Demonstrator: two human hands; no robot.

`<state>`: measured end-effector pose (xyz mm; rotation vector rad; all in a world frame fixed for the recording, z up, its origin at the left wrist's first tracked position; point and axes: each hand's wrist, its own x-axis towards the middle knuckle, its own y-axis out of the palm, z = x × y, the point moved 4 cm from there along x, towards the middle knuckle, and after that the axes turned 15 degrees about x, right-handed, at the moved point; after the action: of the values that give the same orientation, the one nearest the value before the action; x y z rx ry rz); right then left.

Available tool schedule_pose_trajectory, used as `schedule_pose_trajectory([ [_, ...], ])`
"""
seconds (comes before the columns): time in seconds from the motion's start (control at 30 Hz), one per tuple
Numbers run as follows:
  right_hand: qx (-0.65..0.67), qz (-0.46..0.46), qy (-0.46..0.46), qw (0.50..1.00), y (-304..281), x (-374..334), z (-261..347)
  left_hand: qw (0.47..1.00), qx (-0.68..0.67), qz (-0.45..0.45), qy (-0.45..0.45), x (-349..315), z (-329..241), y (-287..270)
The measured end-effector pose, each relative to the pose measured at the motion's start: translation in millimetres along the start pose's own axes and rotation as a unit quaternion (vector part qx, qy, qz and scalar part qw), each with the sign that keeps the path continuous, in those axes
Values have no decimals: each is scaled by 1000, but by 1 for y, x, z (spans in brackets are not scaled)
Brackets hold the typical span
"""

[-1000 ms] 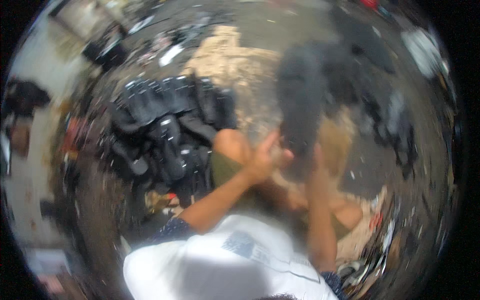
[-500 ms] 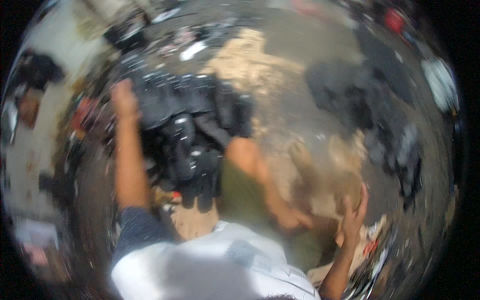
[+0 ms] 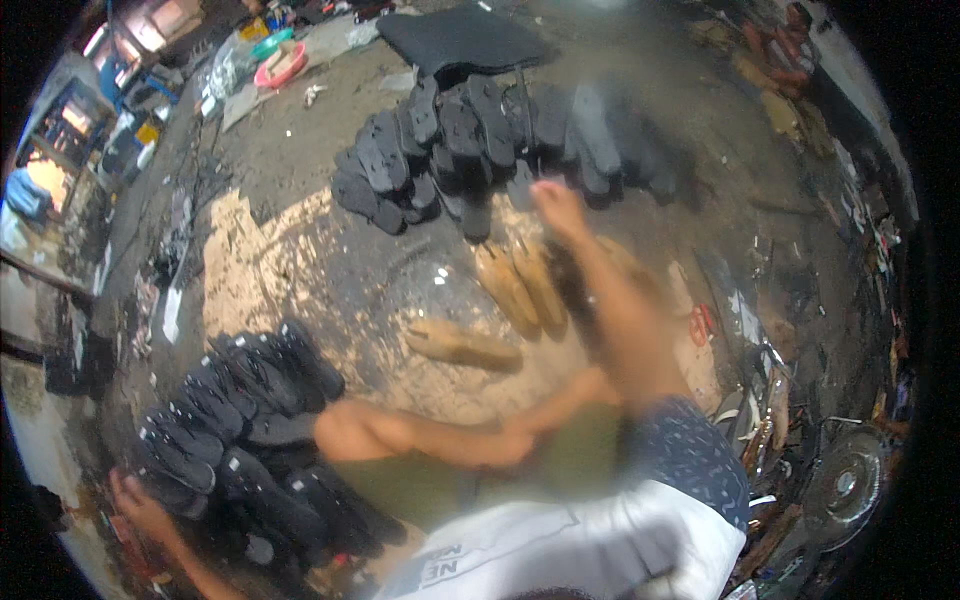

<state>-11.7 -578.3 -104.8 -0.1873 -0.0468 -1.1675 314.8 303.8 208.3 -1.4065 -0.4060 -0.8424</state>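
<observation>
At the left edge my left hand [image 3: 145,510] lies beside a pile of black foot-shaped soles [image 3: 185,455], its fingers apart and nothing seen in them. My right arm reaches away over the ground, blurred along the forearm. At its end my right hand [image 3: 560,210] has its fingers drawn together at the near edge of a second group of black soles [image 3: 460,135]. What it holds, if anything, cannot be made out. Just below that hand lie tan foot-shaped forms [image 3: 507,290], side by side. Another tan form [image 3: 463,345] rests nearer my bent leg.
A black sheet [image 3: 460,42] lies behind the far soles. Pink basin [image 3: 281,65] and plastic bags stand at the far left. To the right are red-handled scissors [image 3: 702,326], scraps and a round metal disc [image 3: 847,485]. Another person [image 3: 790,45] sits at the far right.
The view has swung to the right. My right hand has gone from beside my leg out to the far soles. The left hand stays beside the near pile.
</observation>
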Motion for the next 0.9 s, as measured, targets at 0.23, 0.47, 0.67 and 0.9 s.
schedule_pose_trajectory([
  [0.23,344,-255,265,864,134,102,-56,816,-335,270,386,-142,-329,-38],
  [0.47,731,-22,313,606,131,70,35,815,-478,305,119,-108,-431,23],
  [0.67,485,94,294,818,48,-195,93,616,-673,409,-2,-89,-554,23],
  [0.9,375,272,310,830,42,-319,109,641,-630,433,-68,-123,-551,34],
])
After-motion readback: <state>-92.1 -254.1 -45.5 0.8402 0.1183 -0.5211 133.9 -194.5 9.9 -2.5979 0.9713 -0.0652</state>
